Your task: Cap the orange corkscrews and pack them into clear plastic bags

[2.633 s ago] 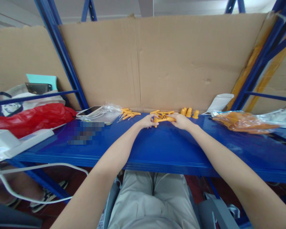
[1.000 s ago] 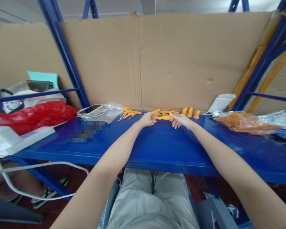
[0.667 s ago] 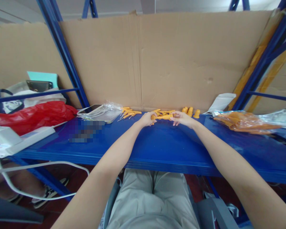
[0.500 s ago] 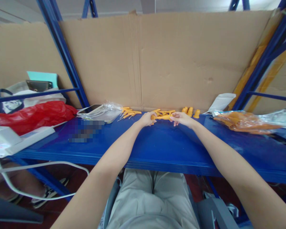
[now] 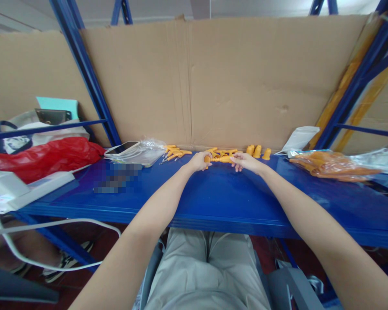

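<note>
My left hand (image 5: 200, 161) is closed around an orange plastic cup-shaped piece (image 5: 208, 159), its round open end toward me. My right hand (image 5: 242, 162) pinches the right end of an orange plastic rod-like piece (image 5: 224, 159), which reaches across toward the cup. Whether the two are joined I cannot tell. Just behind them lie more orange plastic parts (image 5: 232, 151), partly hidden by my hands. Left of my hands is a pile of corkscrews (image 5: 175, 152) with orange handles and metal spirals. Several orange bell-shaped caps (image 5: 267, 154) stand right of my right hand.
A blue shelf table (image 5: 226, 198) is backed by a cardboard panel (image 5: 245, 82). At left are a phone (image 5: 124, 147), a red plastic bag (image 5: 51, 157) and a white cable (image 5: 67, 221). At right lies a clear bag of orange parts (image 5: 333, 164). Blue posts (image 5: 84, 73) rise at both sides.
Both hands stay almost in place with the orange pieces. The rod-like piece between them shows slightly more clearly now; nothing else has visibly moved.
</note>
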Demonstrator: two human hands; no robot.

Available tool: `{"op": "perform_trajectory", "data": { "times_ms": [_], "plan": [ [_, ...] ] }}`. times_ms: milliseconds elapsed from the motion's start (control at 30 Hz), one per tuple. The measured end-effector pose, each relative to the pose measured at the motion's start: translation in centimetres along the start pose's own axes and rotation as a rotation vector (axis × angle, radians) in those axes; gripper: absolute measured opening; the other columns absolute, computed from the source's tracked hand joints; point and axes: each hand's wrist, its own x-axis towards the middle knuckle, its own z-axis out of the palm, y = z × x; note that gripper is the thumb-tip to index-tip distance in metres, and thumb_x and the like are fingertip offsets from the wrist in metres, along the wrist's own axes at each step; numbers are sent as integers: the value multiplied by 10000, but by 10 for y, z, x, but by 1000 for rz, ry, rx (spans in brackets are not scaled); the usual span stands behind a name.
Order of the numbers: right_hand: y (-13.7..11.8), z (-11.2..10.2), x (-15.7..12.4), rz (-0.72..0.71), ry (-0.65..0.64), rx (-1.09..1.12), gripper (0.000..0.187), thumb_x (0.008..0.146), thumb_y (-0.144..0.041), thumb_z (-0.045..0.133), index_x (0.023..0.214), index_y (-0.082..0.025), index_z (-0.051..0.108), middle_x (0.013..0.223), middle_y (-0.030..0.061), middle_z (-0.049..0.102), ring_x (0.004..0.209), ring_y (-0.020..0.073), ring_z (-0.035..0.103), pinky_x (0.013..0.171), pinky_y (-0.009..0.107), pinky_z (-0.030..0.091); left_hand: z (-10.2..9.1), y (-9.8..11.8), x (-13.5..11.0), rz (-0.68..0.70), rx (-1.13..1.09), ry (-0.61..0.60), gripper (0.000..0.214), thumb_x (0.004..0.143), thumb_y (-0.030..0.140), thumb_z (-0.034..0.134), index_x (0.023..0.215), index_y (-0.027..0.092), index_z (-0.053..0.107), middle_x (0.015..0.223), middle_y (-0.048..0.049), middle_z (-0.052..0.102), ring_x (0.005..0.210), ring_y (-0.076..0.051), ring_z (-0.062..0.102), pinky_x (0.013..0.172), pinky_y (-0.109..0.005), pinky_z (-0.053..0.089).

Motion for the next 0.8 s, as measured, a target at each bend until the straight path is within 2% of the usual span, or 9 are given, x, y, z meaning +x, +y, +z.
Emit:
{"op": "perform_trajectory", "data": {
  "times_ms": [100,200,300,400,633,800],
  "plan": [
    [3,0,1,-68,6,-102,203,913,-359,581,817,-185,539,683,8,615,479,91,542,454,195,443,0,-1,0,13,-16,1,245,819,125,687,1047,134,598,596,19,623,423,-78,540,434,-160,438],
    [8,-1,3,-187,39,-248,182,893,-342,594,960,-175,569,765,23,640,547,121,577,531,238,497,1,-1,1,13,-24,10,192,839,166,677,1016,131,612,587,8,633,416,-84,546,438,-172,450],
    [12,-2,7,-319,109,-410,283,859,-253,614,1119,-158,554,926,74,672,753,185,649,717,325,535,1,-1,1,10,-25,12,172,848,174,669,1006,128,621,566,9,627,411,-86,545,437,-172,451],
    [15,-3,10,-410,135,-518,342,811,-192,639,1139,-145,552,1067,129,661,967,243,643,871,397,497,1,-1,1,16,-28,10,167,848,163,667,1005,128,621,545,23,607,405,-82,541,429,-166,444],
    [18,4,10,-411,153,-454,296,874,-302,574,1132,-157,558,1018,104,666,969,234,636,833,378,508,1,1,-2,23,-28,21,144,839,151,676,965,137,608,502,60,550,379,-72,510,392,-150,414],
    [13,12,6,-423,176,-493,312,880,-364,575,1100,-144,586,1088,146,671,984,256,636,880,399,489,1,-2,0,40,-65,10,130,847,141,664,960,134,601,505,57,554,378,-70,512,403,-154,426]
  ]
}}
